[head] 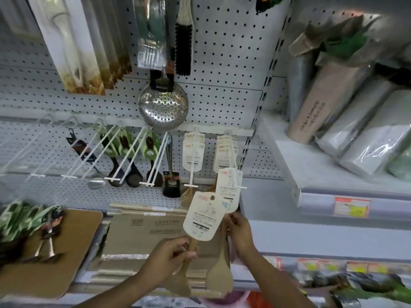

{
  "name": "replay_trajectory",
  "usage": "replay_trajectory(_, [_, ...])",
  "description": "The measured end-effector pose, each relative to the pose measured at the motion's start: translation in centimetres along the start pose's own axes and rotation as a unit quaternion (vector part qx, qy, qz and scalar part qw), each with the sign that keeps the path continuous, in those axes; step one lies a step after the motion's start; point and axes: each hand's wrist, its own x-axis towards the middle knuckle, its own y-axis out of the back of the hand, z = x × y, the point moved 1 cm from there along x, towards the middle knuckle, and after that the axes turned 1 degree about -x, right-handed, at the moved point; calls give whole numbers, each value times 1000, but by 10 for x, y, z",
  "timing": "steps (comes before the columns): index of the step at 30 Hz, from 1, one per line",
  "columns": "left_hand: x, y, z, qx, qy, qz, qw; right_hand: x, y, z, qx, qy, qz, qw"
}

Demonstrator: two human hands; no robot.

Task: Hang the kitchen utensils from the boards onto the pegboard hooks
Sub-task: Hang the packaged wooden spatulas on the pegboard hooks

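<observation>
My left hand [171,252] grips the handle of a wooden spatula [182,278] whose white card label [203,216] points up. My right hand [240,230] holds a second wooden spatula [220,276]; its card label [229,190] sits at the tip of the rightmost white pegboard hook [238,174]. More carded spatulas [193,152] hang on the two right hooks. The pegboard [222,63] fills the wall behind.
Dark spoons with green cards [131,158], a black spatula [171,185] and a steel skimmer [163,105] hang to the left. A wooden board [66,247] at lower left bears blurred utensils [26,221]. Cardboard boxes [144,230] lie below. Wrapped packages [347,121] fill the right shelf.
</observation>
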Motion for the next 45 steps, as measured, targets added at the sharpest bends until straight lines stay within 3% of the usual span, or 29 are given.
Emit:
replay_trajectory(7, [0, -6, -3, 14, 34, 49, 998, 58, 0, -11, -61, -15, -12, 998])
replay_trajectory(15, [6, -9, 1, 45, 33, 34, 998, 75, -1, -33, -45, 15, -3, 999])
replay_trajectory(19, [12, -9, -2, 41, 38, 29, 998, 71, -3, -33, -110, 44, 6, 993])
replay_trajectory(21, [15, -11, -4, 37, 45, 34, 998, 64, -5, -21, -176, 60, -44, 982])
replay_trajectory(23, [17, -11, -9, 27, 54, 43, 997, 50, -6, -9, -225, 56, -151, 961])
replay_trajectory(26, [16, -11, -18, 4, 54, 52, 997, 14, -10, -4, -126, -1, -281, 951])
replay_trajectory(28, [13, -11, -21, -7, 52, 57, 997, -8, -17, -4, -97, 11, -317, 944])
replay_trajectory(34, [1, -12, -31, -37, 73, 69, 994, -31, -44, -13, -46, 41, -208, 976])
replay_trajectory(45, [-17, -9, -59, -89, 118, 53, 988, -30, -65, -27, 5, 13, -137, 990])
